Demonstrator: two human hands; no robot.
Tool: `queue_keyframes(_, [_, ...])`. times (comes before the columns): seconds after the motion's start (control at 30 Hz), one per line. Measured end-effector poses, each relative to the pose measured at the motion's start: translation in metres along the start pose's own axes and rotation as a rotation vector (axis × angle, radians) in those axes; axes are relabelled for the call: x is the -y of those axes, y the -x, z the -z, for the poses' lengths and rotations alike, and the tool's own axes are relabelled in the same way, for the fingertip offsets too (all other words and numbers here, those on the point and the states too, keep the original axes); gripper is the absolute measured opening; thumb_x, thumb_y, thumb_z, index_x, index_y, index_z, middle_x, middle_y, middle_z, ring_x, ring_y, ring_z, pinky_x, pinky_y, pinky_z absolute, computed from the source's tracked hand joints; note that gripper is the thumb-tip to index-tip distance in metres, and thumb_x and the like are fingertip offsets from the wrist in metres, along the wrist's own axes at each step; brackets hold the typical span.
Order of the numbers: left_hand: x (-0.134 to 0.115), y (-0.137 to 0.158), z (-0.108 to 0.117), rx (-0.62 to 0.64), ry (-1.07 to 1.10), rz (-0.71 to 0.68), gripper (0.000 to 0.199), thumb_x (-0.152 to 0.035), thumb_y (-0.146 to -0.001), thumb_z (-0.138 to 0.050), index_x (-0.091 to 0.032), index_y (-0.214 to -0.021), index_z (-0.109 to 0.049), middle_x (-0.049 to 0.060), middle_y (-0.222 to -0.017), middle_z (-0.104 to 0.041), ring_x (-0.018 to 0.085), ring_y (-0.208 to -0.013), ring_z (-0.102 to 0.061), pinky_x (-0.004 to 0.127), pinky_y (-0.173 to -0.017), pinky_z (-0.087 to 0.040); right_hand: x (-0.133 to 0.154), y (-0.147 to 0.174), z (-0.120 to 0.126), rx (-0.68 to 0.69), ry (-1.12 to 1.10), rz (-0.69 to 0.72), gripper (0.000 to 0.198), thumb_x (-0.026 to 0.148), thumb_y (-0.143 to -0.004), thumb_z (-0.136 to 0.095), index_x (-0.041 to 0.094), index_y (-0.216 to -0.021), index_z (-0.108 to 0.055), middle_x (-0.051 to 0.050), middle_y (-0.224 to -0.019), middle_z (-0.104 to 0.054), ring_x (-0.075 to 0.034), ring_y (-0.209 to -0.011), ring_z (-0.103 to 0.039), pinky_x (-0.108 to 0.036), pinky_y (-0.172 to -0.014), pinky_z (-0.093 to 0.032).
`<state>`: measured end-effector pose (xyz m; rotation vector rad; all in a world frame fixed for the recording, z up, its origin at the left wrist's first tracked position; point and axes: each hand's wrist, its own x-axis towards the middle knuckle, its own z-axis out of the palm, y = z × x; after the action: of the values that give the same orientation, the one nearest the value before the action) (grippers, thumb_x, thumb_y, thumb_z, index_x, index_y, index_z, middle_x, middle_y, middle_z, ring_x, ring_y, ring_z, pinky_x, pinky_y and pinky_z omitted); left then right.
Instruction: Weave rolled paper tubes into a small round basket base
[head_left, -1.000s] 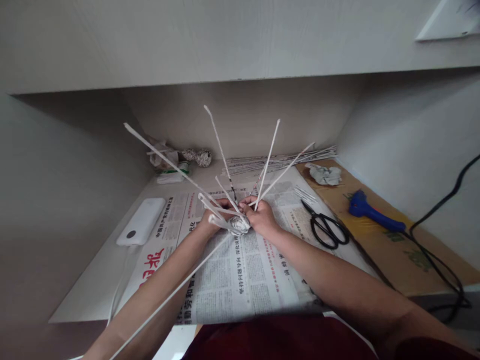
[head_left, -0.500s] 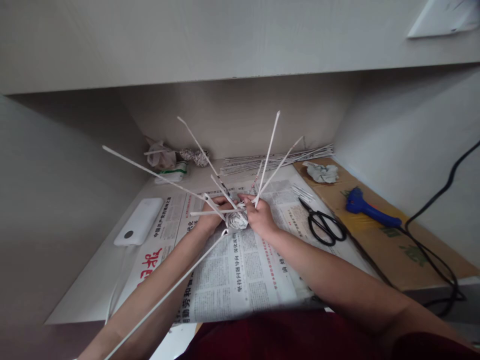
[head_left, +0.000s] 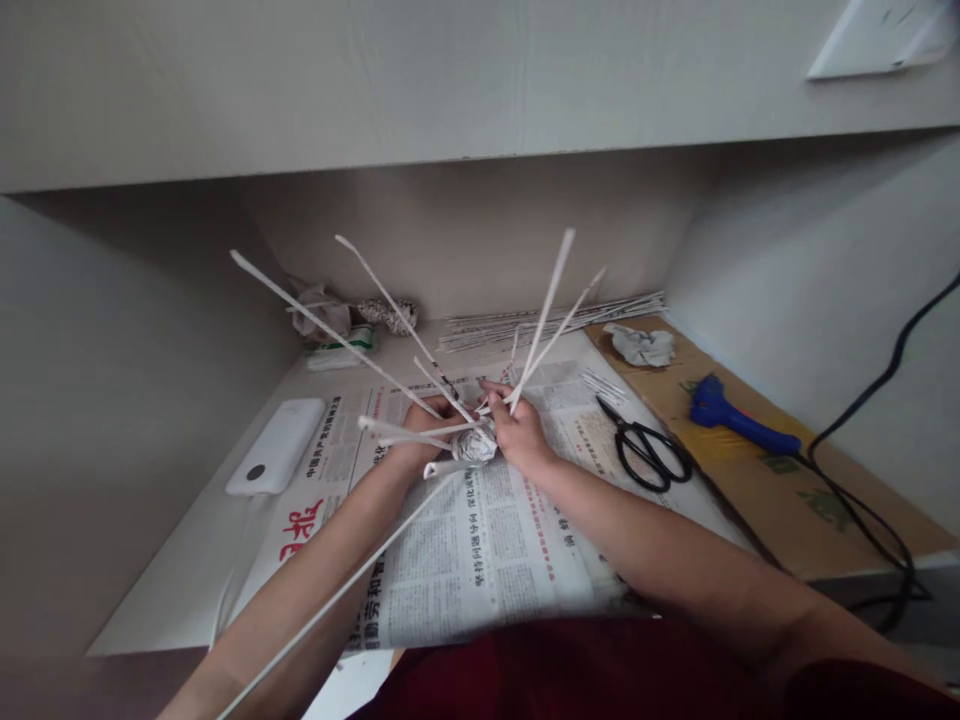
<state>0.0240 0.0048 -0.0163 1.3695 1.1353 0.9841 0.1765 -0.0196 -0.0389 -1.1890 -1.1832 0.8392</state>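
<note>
Between my hands is a small woven piece of rolled paper point(head_left: 475, 444), with several long paper sticks fanning out from it. My left hand point(head_left: 429, 416) is closed on the far left side of this piece, its fingers partly hidden behind the sticks. On the right side, my right hand point(head_left: 517, 428) pinches the base of the paper sticks point(head_left: 546, 305) with thumb and forefinger. One long stick runs from the piece toward me over my left forearm. The work is held just above a spread newspaper point(head_left: 480, 560).
Black-handled scissors point(head_left: 651, 450) lie right of the newspaper. Farther right, a blue glue gun point(head_left: 742, 420) with a black cord and a crumpled paper point(head_left: 642, 346) rest on cardboard point(head_left: 832, 500). A white power bank point(head_left: 277, 445) stands left. Paper sticks point(head_left: 551, 320) lie along the back wall.
The woven piece has turned slightly in my hands. Its left sticks have swung, with short ends now pointing left and lower. My right hand has barely shifted, its forefinger slightly raised.
</note>
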Motion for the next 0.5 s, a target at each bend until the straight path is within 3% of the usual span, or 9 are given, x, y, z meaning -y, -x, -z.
queue_keyframes(0.17, [0.0024, -0.0019, -0.0001, -0.076, 0.051, -0.053, 0.026, -0.033, -0.055, -0.084, -0.016, -0.068, -0.07, 0.006, -0.069, -0.07, 0.019, -0.064, -0.061, 0.031, -0.063, -0.047, -0.001, -0.0028, -0.0014, -0.097, -0.161, -0.131, 0.036, 0.048, -0.073, -0.072, 0.02, -0.094, -0.065, -0.002, -0.076, -0.07, -0.019, -0.071, -0.065, -0.03, -0.066, -0.05])
queue_keyframes(0.43, [0.0032, -0.0038, 0.0028, -0.108, -0.104, -0.161, 0.023, -0.037, -0.062, -0.078, -0.018, -0.065, -0.065, 0.004, -0.065, -0.066, 0.018, -0.064, -0.058, 0.029, -0.06, -0.046, 0.0033, 0.0037, -0.0007, 0.218, -0.25, -0.164, 0.027, 0.031, -0.065, -0.077, 0.016, -0.087, -0.074, -0.004, -0.077, -0.074, -0.018, -0.067, -0.067, -0.028, -0.063, -0.051])
queue_keyframes(0.5, [0.0052, -0.0042, 0.0024, -0.14, -0.129, -0.153, 0.026, -0.037, -0.059, -0.079, -0.018, -0.061, -0.062, 0.002, -0.061, -0.064, 0.016, -0.06, -0.056, 0.027, -0.056, -0.044, 0.0043, 0.0043, 0.0, 0.235, -0.224, -0.157, 0.029, 0.033, -0.065, -0.078, 0.015, -0.087, -0.075, -0.005, -0.077, -0.075, -0.019, -0.067, -0.067, -0.028, -0.062, -0.051])
